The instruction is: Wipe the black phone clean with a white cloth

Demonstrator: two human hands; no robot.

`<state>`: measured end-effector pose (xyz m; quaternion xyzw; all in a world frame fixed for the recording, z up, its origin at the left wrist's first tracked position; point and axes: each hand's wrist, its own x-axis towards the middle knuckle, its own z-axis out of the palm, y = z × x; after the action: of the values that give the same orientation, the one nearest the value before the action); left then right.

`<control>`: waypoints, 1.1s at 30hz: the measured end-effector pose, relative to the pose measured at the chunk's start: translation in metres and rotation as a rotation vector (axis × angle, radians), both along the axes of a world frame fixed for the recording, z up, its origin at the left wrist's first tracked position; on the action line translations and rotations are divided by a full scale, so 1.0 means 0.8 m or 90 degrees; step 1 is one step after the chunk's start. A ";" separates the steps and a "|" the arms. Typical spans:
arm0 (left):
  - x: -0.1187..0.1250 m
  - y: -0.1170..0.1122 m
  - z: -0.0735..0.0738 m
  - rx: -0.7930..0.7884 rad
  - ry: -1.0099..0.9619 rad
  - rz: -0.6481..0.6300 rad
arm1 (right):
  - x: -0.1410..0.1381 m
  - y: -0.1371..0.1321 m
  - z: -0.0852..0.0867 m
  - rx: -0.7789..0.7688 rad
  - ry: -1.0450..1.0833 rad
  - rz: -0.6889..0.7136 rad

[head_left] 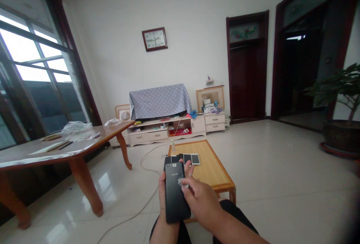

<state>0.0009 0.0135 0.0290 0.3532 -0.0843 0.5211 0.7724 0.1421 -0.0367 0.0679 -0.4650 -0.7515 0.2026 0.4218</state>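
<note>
My left hand (162, 191) holds a black phone (176, 193) upright from behind, its back facing me. My right hand (200, 199) pinches a small white wad (184, 184) and presses it against the phone's back. Both hands are above my knees, in front of a low wooden table (213, 172). Several more phones (187, 158) lie in a row at the table's far end, beside a small bottle (173, 146).
A larger wooden table (56, 152) with plastic bags and papers stands at the left by the window. A white cable (140, 206) runs across the tiled floor. A TV cabinet (168, 127) with a covered TV is at the far wall. A potted plant (341, 124) stands at the right.
</note>
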 end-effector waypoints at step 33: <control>0.002 0.005 -0.011 -0.122 0.078 0.029 | -0.029 0.003 0.059 0.003 -0.370 -0.057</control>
<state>0.0027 0.0173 0.0203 0.3106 0.0209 0.5215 0.7944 0.1185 -0.0347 0.1152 -0.5352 -0.8201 0.0402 0.1985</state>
